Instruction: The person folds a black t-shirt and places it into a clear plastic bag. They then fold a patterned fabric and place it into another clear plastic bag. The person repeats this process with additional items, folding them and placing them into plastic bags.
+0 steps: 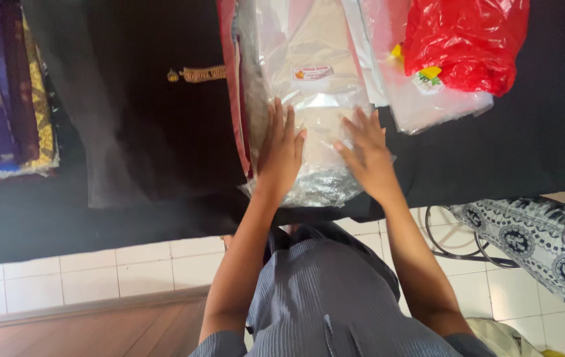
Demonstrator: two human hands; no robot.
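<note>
A stack of clear plastic packets [309, 73] holding folded pale cloth lies on a black-covered table [534, 152]. My left hand [281, 152] rests flat on the near left part of the top packet, fingers spread. Flat on its near right edge lies my right hand [368, 155], fingers apart too. Neither hand grips anything. The near end of the packet [322, 188] is crumpled and hangs slightly over the table's front edge.
A red plastic bag [468, 39] sits on more clear packets at the back right. A folded black garment [157, 99] with gold embroidery lies to the left, with patterned cloths [11, 99] at the far left. A patterned fabric [540, 238] and a wire frame [454, 244] stand on the white tiles below right.
</note>
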